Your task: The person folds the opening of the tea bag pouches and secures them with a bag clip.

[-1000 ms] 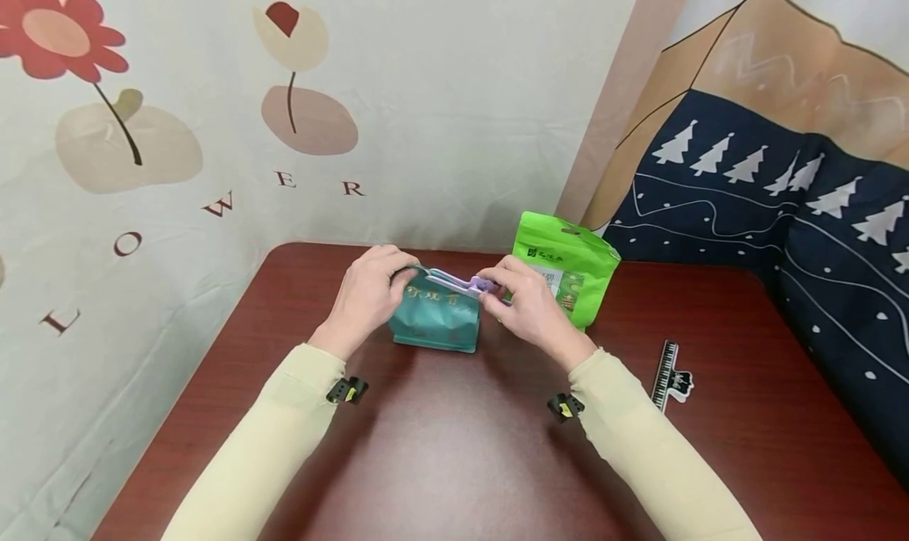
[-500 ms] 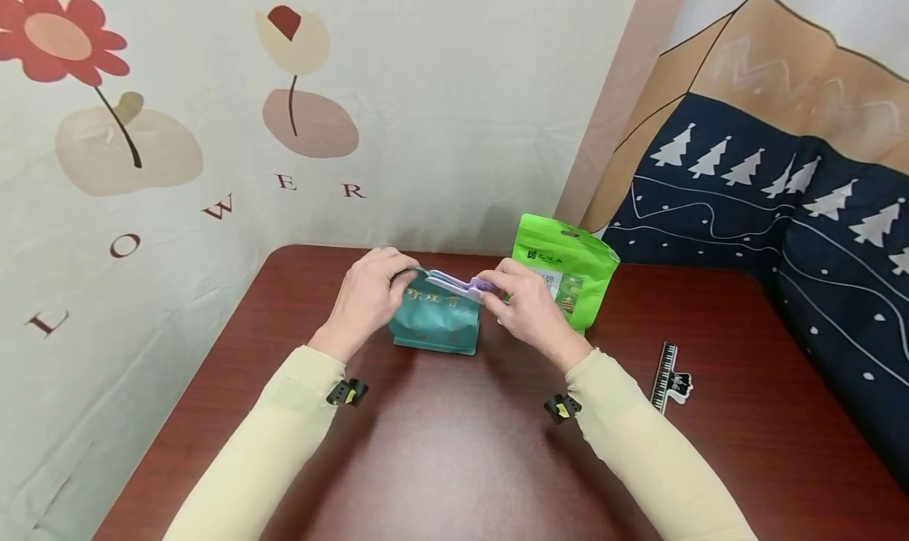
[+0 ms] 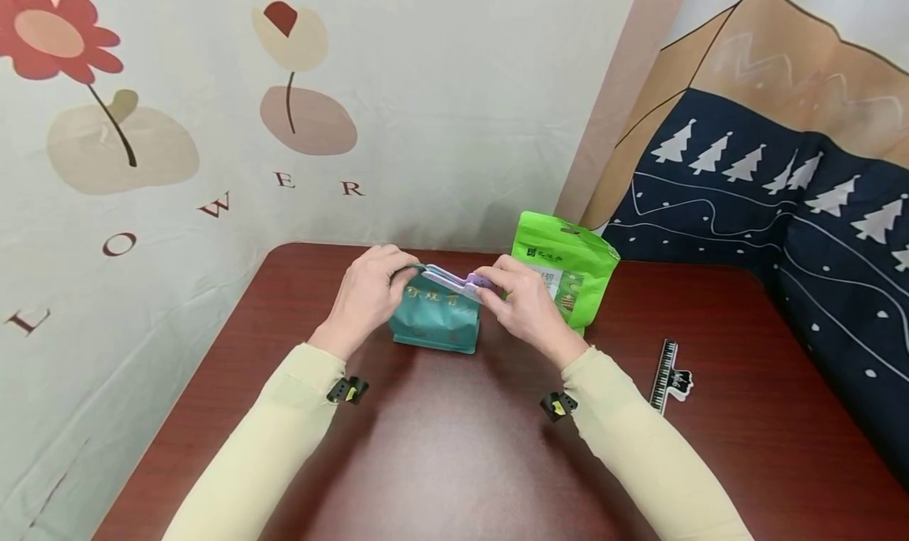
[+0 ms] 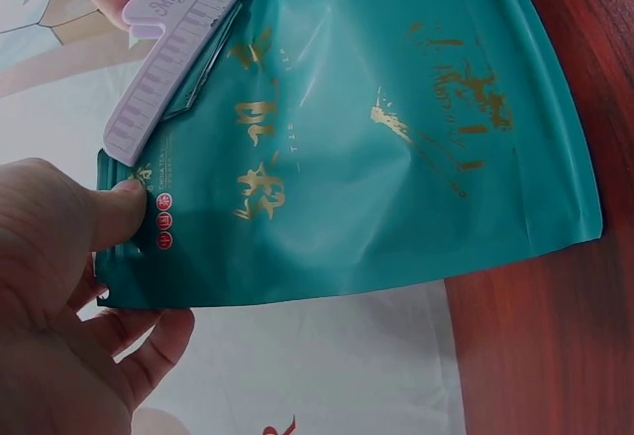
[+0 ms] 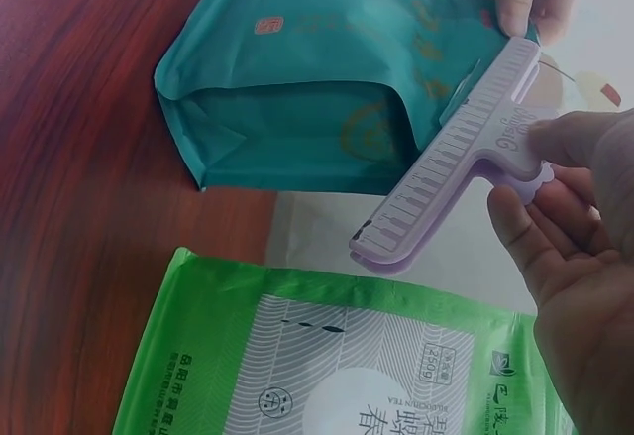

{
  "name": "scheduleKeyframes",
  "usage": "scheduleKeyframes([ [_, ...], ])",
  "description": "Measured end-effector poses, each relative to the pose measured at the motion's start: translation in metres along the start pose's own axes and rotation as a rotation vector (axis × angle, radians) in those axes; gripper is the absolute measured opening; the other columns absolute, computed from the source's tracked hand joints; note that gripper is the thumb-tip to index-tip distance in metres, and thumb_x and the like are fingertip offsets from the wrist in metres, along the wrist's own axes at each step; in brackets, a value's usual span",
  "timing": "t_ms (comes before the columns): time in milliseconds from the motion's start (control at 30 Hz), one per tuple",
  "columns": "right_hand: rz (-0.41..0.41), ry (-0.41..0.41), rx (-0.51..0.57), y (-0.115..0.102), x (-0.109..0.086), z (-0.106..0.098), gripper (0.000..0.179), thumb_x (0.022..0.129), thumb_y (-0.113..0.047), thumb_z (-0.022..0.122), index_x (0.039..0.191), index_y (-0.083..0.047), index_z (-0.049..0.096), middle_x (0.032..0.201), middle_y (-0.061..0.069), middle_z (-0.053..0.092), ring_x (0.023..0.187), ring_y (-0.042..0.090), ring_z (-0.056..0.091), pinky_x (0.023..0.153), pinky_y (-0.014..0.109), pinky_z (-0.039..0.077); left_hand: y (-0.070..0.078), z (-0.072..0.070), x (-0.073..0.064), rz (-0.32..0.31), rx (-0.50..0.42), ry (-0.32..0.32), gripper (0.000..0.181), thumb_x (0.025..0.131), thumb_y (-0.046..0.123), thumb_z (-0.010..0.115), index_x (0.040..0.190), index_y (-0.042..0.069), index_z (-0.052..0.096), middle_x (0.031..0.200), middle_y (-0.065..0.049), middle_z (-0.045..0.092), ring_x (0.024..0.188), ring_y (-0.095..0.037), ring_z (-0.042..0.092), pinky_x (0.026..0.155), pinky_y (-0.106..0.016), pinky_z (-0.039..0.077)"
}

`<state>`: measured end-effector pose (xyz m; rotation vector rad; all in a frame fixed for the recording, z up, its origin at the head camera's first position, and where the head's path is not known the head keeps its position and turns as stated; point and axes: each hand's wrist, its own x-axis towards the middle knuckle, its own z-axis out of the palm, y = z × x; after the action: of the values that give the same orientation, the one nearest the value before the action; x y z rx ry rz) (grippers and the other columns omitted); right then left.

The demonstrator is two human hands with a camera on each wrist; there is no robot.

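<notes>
A teal tea bag point(image 3: 436, 320) with gold lettering stands upright toward the back of the table. My left hand point(image 3: 371, 287) pinches its top left corner, thumb on the printed front and fingers behind, as the left wrist view shows. A lilac bag clip point(image 5: 451, 158) with a piano-key pattern lies along the bag's top edge. My right hand point(image 3: 524, 295) pinches the clip's handle between thumb and fingers. In the left wrist view, one end of the clip point(image 4: 178, 58) comes right up to my left thumb. The clip's far bar is mostly hidden.
A bright green tea bag point(image 3: 592, 277) stands just behind and right of my right hand. A black-and-white piano-key clip point(image 3: 667, 377) lies on the dark red table point(image 3: 440, 462) beside my right sleeve. A printed cloth point(image 3: 454, 115) hangs along the table's back edge.
My right hand and the lilac clip have shifted very slightly left along the bag's top. My left hand keeps its pinch on the corner, and the teal bag stays put.
</notes>
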<state>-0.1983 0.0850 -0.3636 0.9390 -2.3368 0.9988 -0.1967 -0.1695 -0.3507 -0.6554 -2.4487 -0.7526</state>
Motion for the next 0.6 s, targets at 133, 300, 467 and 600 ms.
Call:
scheduleKeyframes([
  [133, 0.007, 0.015, 0.010, 0.0011, 0.0001, 0.0026, 0.015, 0.091, -0.005, 0.079, 0.106, -0.003, 0.078, 0.088, 0.011, 0.063, 0.077, 0.026, 0.059, 0.064, 0.031, 0.047, 0.0005, 0.0005, -0.0002, -0.004, 0.000, 0.000, 0.008, 0.095, 0.005, 0.073, 0.101, 0.004, 0.079, 0.095, -0.007, 0.073, 0.088, -0.027, 0.062, 0.075, -0.043, 0.053],
  [300, 0.010, 0.035, 0.040, 0.0007, 0.0020, 0.0040, 0.016, 0.090, -0.003, 0.078, 0.106, -0.001, 0.078, 0.088, 0.013, 0.064, 0.077, 0.028, 0.061, 0.065, 0.031, 0.048, 0.0011, 0.0001, -0.0004, -0.021, 0.002, -0.013, 0.010, 0.095, 0.006, 0.073, 0.103, 0.005, 0.079, 0.096, -0.007, 0.073, 0.089, -0.027, 0.062, 0.076, -0.042, 0.053],
  [467, 0.020, 0.046, 0.064, 0.0006, 0.0028, 0.0045, 0.016, 0.090, -0.002, 0.078, 0.106, 0.000, 0.078, 0.087, 0.010, 0.064, 0.078, 0.029, 0.062, 0.065, 0.030, 0.048, 0.0007, 0.0009, -0.0001, -0.027, 0.001, -0.013, 0.009, 0.096, 0.005, 0.072, 0.103, 0.004, 0.078, 0.095, -0.008, 0.072, 0.088, -0.027, 0.061, 0.075, -0.042, 0.053],
  [600, 0.034, 0.052, 0.080, -0.0001, 0.0036, 0.0046, 0.017, 0.089, -0.002, 0.078, 0.106, 0.000, 0.078, 0.087, 0.009, 0.064, 0.078, 0.025, 0.061, 0.064, 0.028, 0.048, 0.0008, 0.0015, 0.0007, -0.032, -0.002, -0.014, 0.009, 0.096, 0.004, 0.071, 0.102, 0.004, 0.077, 0.095, -0.008, 0.071, 0.086, -0.027, 0.060, 0.074, -0.043, 0.051],
])
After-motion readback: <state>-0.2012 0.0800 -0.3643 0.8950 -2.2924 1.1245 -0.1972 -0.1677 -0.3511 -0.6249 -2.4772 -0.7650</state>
